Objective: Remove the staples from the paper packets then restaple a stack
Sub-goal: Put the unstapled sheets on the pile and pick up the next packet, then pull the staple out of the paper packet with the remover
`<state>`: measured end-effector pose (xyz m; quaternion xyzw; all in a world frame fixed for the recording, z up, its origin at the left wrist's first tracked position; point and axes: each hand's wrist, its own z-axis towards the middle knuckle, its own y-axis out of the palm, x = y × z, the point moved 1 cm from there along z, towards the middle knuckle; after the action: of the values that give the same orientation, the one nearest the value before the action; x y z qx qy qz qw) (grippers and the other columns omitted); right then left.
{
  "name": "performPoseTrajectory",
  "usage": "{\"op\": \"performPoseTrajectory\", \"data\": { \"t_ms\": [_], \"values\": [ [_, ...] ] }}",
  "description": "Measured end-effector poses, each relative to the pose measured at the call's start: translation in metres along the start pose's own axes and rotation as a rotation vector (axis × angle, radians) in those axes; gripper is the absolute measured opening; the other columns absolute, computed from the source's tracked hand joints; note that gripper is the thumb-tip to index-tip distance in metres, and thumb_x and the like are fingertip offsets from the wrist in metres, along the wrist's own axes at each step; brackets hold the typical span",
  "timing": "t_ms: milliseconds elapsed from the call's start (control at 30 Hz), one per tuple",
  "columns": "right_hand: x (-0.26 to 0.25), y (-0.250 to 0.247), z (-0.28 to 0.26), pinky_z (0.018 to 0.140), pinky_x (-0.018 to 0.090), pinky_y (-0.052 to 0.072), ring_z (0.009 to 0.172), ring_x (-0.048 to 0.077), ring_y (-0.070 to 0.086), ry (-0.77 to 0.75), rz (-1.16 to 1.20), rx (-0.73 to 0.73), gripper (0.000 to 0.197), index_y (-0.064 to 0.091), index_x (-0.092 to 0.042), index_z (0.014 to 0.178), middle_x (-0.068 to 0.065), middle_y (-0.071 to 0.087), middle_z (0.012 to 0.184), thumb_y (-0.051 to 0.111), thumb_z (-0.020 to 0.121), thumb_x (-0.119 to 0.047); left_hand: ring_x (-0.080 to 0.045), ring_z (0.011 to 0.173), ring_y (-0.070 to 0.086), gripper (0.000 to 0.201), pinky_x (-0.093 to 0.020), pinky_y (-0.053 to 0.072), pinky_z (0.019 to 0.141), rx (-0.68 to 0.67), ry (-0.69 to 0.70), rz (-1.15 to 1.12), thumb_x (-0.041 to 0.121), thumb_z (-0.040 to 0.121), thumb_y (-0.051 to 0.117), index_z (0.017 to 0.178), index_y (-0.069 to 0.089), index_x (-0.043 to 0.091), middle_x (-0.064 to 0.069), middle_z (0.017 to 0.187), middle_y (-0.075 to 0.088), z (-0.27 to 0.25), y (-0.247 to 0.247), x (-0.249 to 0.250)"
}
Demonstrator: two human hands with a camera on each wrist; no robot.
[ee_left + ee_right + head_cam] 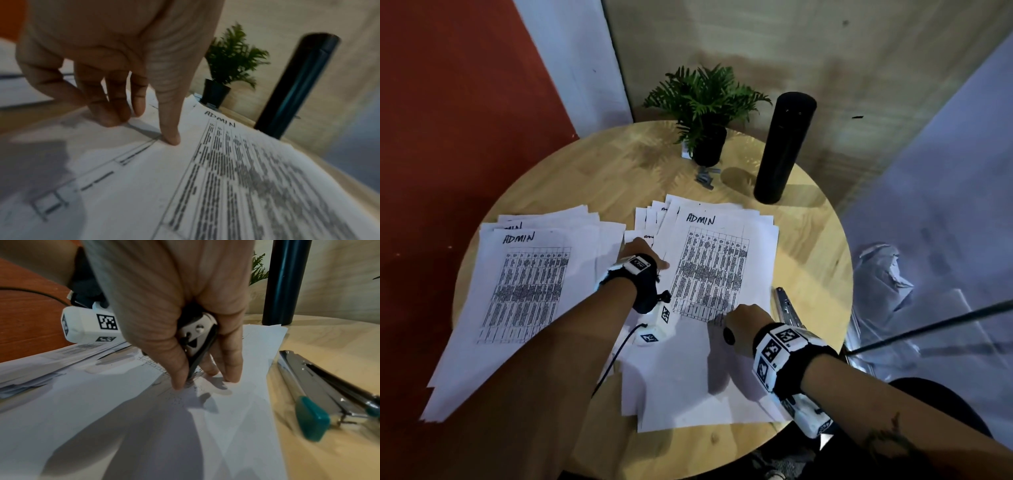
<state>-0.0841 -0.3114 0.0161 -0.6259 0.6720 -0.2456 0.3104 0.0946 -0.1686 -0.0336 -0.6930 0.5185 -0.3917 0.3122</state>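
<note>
Staple-removal step, I'd say: right hand (185,324) clenches the staple remover (197,344) tip-down on the ADMIN packet (719,270) at 4 o'clock on the table (619,164), left hand (115,65) thumb pins its edge, other fingers loosely curled; next needs prongs under the staple, unseen here.

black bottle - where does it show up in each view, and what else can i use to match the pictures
Head view: the black bottle stands upright at the far right of the round table, right of the potted plant.
Left wrist view: the bottle leans at upper right, beyond the ADMIN sheet.
Right wrist view: only its lower body shows, at top right.
Shared landmark: the plant beside it, in all three views.
</note>
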Motion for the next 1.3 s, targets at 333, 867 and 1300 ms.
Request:
{"op": "performPoseTrajectory", "data": {
  "t_ms": [333,867,1300],
  "values": [
    [0.0,0.001,0.002,0.073,0.028,0.04,0.103,0.026,0.057,-0.001,-0.027,-0.008,0.016,0.06,-0.006,0.094,0.003,0.039,0.072,0.044,0.093,-0.007,-0.03,0.099,0.065,0.052,-0.029,0.048,0.079,-0.161,0.019,-0.133,0.039,0.074,0.077,0.102,0.061,-0.002,-0.017,0.109,0.067,-0.001,0.002,-0.008],
    [0.003,0.012,0.0,0.077,0.03,0.047,0.107,0.029,0.058,0.016,0.04,0.043,0.014,0.056,-0.005,0.1,0.009,0.053,0.087,0.045,0.094,-0.009,-0.03,0.098,0.062,0.06,-0.036,0.048,0.088,-0.217,0.117,-0.344,0.02,0.076,0.078,0.128,0.053,0.004,-0.019,0.118,0.064,-0.009,0.005,-0.023],
    [0.062,-0.065,-0.026,0.056,0.012,0.049,0.083,0.009,0.055,-0.072,1.679,0.681,0.017,0.06,-0.018,0.09,0.004,0.053,0.098,0.061,0.087,-0.001,-0.011,0.086,0.065,0.032,-0.032,0.046,0.089,-0.01,0.459,-0.837,0.014,0.072,0.077,0.102,0.068,0.008,0.003,0.09,0.071,-0.061,-0.053,-0.06]
  ]
}}
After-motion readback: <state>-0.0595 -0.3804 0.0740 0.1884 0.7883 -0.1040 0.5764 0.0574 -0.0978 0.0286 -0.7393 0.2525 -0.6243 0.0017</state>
